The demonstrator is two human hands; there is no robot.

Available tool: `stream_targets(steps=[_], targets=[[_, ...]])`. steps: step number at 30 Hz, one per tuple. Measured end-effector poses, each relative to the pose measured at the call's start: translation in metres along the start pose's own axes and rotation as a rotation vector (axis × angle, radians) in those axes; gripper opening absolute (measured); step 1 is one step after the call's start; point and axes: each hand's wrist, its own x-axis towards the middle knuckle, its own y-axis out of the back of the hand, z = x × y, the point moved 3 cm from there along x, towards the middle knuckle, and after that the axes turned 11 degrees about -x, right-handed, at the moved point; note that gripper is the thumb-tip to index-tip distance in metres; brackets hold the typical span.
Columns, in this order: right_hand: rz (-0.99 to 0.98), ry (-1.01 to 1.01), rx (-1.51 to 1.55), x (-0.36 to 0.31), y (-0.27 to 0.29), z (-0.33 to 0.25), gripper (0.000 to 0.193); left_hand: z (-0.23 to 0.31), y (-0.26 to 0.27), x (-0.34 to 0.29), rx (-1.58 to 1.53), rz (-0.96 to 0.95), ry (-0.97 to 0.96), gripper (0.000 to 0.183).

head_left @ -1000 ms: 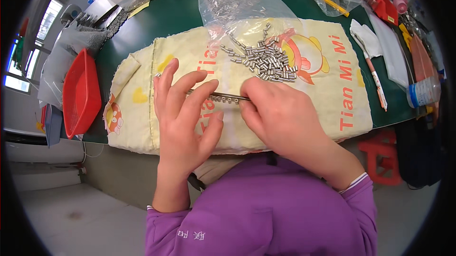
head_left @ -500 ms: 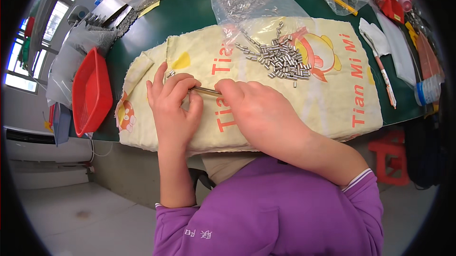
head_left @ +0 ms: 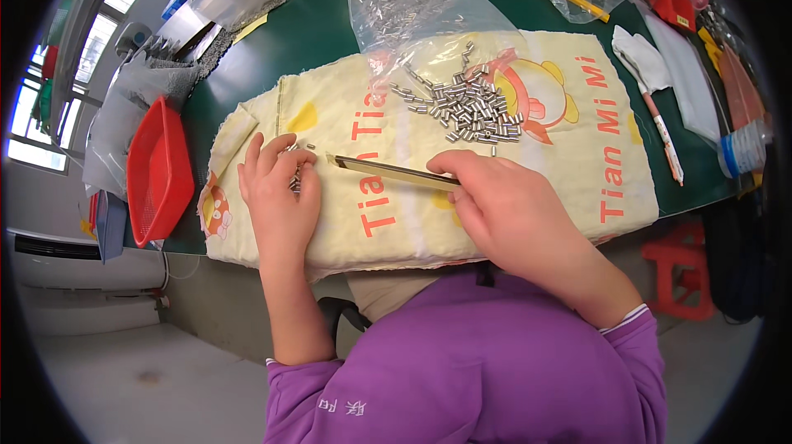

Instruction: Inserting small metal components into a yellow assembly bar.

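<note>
My right hand (head_left: 511, 201) grips a slim, flat metal tool (head_left: 396, 173), pale with a dark edge, whose narrow end reaches left over the cloth. My left hand (head_left: 280, 188) rests on the cloth at the left, thumb and forefinger tips brought together and the other fingers raised. Whatever lies between those tips is too small to make out. Small metal pieces (head_left: 294, 180) show through the gap in that hand, and a single one (head_left: 310, 146) lies just beyond its fingers. A heap of short silvery metal cylinders (head_left: 483, 106) sits farther right on the folded yellow cloth (head_left: 544, 197).
Behind the heap lies a clear plastic bag (head_left: 421, 15) of metal pieces. A red plastic basket (head_left: 161, 176) stands at the left edge. At the right are a pen (head_left: 668, 147), a white wipe (head_left: 643, 61) and a bottle (head_left: 742, 150) on the green table (head_left: 330, 19).
My right hand has moved right and down with the metal tool, away from my left hand. My left hand has shifted slightly left, and small metal pieces now show behind its fingers.
</note>
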Motion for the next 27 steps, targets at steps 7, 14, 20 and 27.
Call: stream_targets(steps=[7, 14, 20, 27], targets=[[0.201, -0.406, 0.549, -0.04, 0.041, 0.06, 0.018, 0.065, -0.019, 0.003, -0.571, -0.269, 0.116, 0.02], [0.232, -0.423, 0.76, -0.054, 0.045, 0.081, 0.02, 0.115, -0.065, 0.038, -0.543, -0.554, -0.007, 0.038], [0.165, -0.447, 0.741, -0.052, 0.043, 0.078, 0.019, 0.135, -0.069, 0.035, -0.555, -0.606, -0.054, 0.036], [0.159, -0.26, 0.228, -0.042, 0.035, 0.061, 0.018, 0.139, -0.072, 0.01, -0.585, -0.495, -0.174, 0.024]])
